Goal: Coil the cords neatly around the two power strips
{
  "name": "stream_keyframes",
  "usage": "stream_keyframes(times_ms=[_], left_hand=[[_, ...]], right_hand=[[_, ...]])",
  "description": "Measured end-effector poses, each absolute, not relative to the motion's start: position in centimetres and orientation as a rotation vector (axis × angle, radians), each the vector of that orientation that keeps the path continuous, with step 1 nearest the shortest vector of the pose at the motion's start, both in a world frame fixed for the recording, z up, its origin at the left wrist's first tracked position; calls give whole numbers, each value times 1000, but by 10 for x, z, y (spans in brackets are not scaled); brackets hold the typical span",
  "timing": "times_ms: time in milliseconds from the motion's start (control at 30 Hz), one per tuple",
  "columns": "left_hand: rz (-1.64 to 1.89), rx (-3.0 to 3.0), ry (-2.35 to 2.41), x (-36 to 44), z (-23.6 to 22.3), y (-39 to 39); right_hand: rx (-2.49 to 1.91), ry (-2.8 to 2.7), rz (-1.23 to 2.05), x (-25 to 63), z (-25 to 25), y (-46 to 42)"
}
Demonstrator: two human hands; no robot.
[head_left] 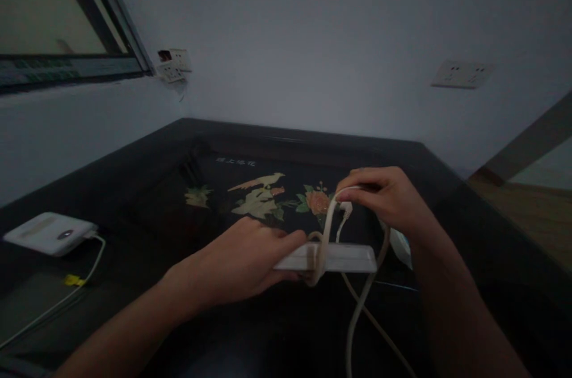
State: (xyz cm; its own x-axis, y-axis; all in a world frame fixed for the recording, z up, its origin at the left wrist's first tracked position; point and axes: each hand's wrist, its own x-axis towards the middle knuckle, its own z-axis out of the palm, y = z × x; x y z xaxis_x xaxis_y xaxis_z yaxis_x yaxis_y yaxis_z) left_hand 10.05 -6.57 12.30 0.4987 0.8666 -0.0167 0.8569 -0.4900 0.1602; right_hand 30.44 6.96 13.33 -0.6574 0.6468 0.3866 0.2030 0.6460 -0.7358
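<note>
A white power strip (351,258) is gripped at its left end by my left hand (250,256), thumb on top and fingers beneath. Its off-white cord (328,229) loops around the strip near my left thumb. Above the strip, my right hand (382,193) pinches the cord between thumb and fingers, pulling a loop upward. A small white plug (345,209) with a thin cable hangs just below my right fingers. More cord runs down past the strip's right end and out of the bottom of the view.
The dark glossy table (286,148) bears a bird-and-flower picture. On its left lies a white power bank-like device (51,234) with a thin cable and a yellow tag (74,280). Wall sockets (463,74) are at the right; others (174,65) hang loosely near the window.
</note>
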Motion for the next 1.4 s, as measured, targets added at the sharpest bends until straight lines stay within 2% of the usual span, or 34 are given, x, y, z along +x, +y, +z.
stream_keyframes(times_ms=[167,300,467,767,933,1100,1400], left_hand=[[335,2456,1328,103,124,-61],[596,2072,1267,104,120,-55],[721,1808,1209,105,117,-54],[556,1583,1015,120,112,-61],[344,1530,934,126,89,-53],[288,1533,844,131,69,-46],[392,1664,1033,127,101,-59]], right_hand=[[-702,-2132,1179,299,123,81],[-722,-2083,1272,295,115,88],[-732,-1979,1390,292,105,94],[-683,-1885,1407,283,100,92],[-602,-1926,1283,275,114,75],[-526,-2001,1178,278,131,53],[-623,-1964,1252,286,117,82]])
